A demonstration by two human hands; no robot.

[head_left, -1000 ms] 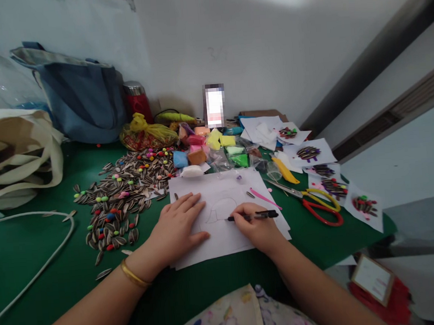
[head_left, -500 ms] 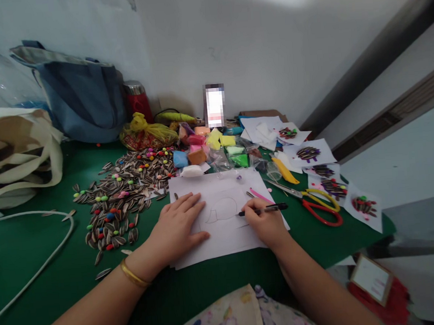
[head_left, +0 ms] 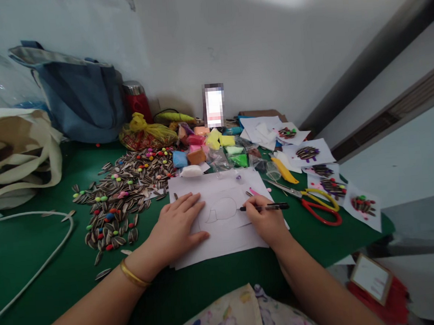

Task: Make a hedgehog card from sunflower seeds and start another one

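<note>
White paper (head_left: 223, 244) lies on the green table in front of me, bearing a thin rounded outline (head_left: 226, 208) with a small pointed shape at its left. My left hand (head_left: 180, 225) rests flat on the paper's left side, fingers spread. In my right hand (head_left: 264, 221) a black pen (head_left: 276, 206) is gripped, its tip at the outline's right edge; whether it touches the paper I cannot tell. A pink tool (head_left: 254, 191) lies partly behind my right hand. To the left of the paper is a pile of striped sunflower seeds (head_left: 119, 190) mixed with coloured ones.
Packets of coloured clay (head_left: 197, 156) lie beyond the paper, below a propped phone (head_left: 214, 105). Scissors (head_left: 320, 207) and a yellow cutter (head_left: 285, 170) sit right of it, near seed-decorated papers (head_left: 363, 206). Bags (head_left: 80, 98) and a white cable (head_left: 70, 234) occupy the left.
My right hand and the pen have shifted slightly up and right, the pen now lying more level. The outline's right side looks a little further closed. My left hand stays in place.
</note>
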